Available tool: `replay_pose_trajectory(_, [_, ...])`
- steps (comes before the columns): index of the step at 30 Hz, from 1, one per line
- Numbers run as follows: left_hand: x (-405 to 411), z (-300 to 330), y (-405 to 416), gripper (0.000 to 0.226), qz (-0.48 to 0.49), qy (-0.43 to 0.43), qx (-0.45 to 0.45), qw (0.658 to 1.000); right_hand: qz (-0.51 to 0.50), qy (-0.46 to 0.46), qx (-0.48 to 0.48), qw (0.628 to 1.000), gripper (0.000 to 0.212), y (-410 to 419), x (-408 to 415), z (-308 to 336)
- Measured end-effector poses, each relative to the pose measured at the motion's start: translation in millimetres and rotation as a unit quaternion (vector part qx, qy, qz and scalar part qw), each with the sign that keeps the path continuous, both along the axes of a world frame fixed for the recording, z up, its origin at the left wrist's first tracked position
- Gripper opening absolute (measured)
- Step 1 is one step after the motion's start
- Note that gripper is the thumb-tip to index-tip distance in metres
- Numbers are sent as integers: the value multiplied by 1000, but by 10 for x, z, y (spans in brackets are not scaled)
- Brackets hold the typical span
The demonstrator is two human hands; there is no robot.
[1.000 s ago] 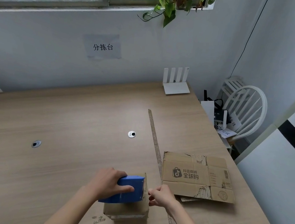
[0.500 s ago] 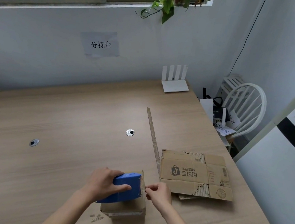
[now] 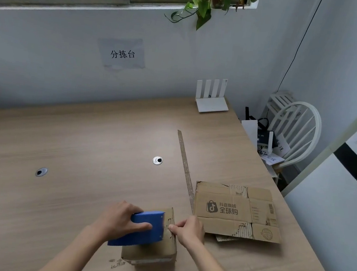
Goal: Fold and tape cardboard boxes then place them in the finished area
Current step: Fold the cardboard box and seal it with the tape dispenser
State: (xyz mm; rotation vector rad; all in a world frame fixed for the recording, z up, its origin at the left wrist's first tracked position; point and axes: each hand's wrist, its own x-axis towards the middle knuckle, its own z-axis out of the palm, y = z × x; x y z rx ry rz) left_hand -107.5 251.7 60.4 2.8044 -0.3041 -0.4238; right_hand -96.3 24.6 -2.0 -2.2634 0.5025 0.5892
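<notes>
Over the last second the left hand [image 3: 119, 221], clenched on the blue dispenser [image 3: 143, 229], has kept it on top of the box [image 3: 151, 251] at the bench's [image 3: 82, 146] near edge, and the right hand [image 3: 189, 228] has stayed pinched at the box's right top edge. So taping looks underway, not finished. The tape itself is too faint to see, and the dispenser hides the seam.

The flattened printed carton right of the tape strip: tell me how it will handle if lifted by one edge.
The flattened carton is probably light, being thin. It will likely sag along its visible creases. Its torn flaps, with corrugation showing, may bend or rip further.
</notes>
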Motion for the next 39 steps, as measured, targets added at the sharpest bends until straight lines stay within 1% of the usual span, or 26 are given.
replay_pose_trajectory(4, [-191, 5, 590, 62, 45, 32, 50, 997, 15, -27, -35, 999, 21, 5, 2, -13])
replay_pose_trajectory(6, [-345, 21, 882, 60, 80, 58, 53, 994, 25, -40, -46, 998, 21, 9, -6, -6])
replay_pose_trajectory(9, [-449, 66, 1015, 53, 130, 87, 8, 988, 44, -53, -60, 996, 23, 29, -16, -5])
replay_pose_trajectory(12, [-389, 103, 995, 56, 141, 91, -22, 986, 60, -61, -74, 994, 23, 26, -28, -12])
replay_pose_trajectory(15, [-318, 135, 1073, 55, 168, 108, -74, 977, 76, -76, -76, 991, 23, 22, -34, -10])
replay_pose_trajectory(18, [-284, 128, 1126, 56, 165, 118, -75, 976, 84, -99, -77, 989, 27, 72, -61, 24])
replay_pose_trajectory(21, [-282, 53, 1122, 59, 153, 109, -53, 981, 126, -157, -76, 977, 36, 126, -88, 65])
replay_pose_trajectory(23, [-303, -29, 1115, 60, 151, 111, -53, 981, 178, -203, -90, 959, 34, 165, -97, 80])
replay_pose_trajectory(25, [-321, -114, 1111, 58, 158, 117, -57, 979, 239, -245, -122, 932, 33, 216, -118, 74])
replay_pose_trajectory(27, [-321, -173, 1112, 57, 158, 113, -45, 980, 295, -262, -146, 907, 42, 264, -147, 47])
replay_pose_trajectory(29, [-308, -216, 1114, 60, 151, 107, -32, 982, 328, -263, -159, 893, 54, 285, -171, -1])
replay_pose_trajectory(31, [-298, -257, 1109, 62, 145, 105, -26, 984, 324, -265, -161, 894, 56, 282, -188, -32])
replay_pose_trajectory(33, [-300, -293, 1099, 62, 140, 101, -25, 985, 305, -272, -162, 898, 47, 296, -208, -41])
replay_pose_trajectory(36, [-301, -321, 1100, 64, 138, 89, -24, 986, 293, -294, -164, 895, 37, 482, -251, -54])
replay_pose_trajectory(38, [-305, -318, 1104, 65, 136, 89, -27, 986, 317, -277, -132, 897, 43, 715, -304, -95])
replay_pose_trajectory(39, [-310, -314, 1107, 65, 137, 88, -30, 986, 331, -251, -119, 902, 50, 835, -326, -124])
